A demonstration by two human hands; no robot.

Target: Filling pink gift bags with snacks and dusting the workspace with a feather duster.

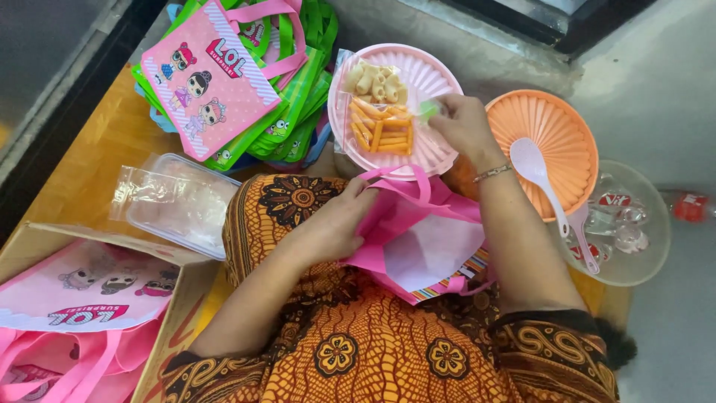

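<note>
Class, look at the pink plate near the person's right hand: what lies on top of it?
On the pink plate lies a clear packet of snacks: pale curled pieces above, orange sticks below. The right hand pinches its edge and covers part of the plate, so anything beneath the hand cannot be seen.

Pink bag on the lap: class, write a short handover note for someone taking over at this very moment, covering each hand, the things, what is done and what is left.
Left hand holds the pink bag open on the lap.
Right hand reaches over the pink plate, at a small green item too blurred to name.
Snack packet lies on the plate, not yet in the bag.
Stack of bags beyond the plate; orange plate with white spoon to the right.
</note>
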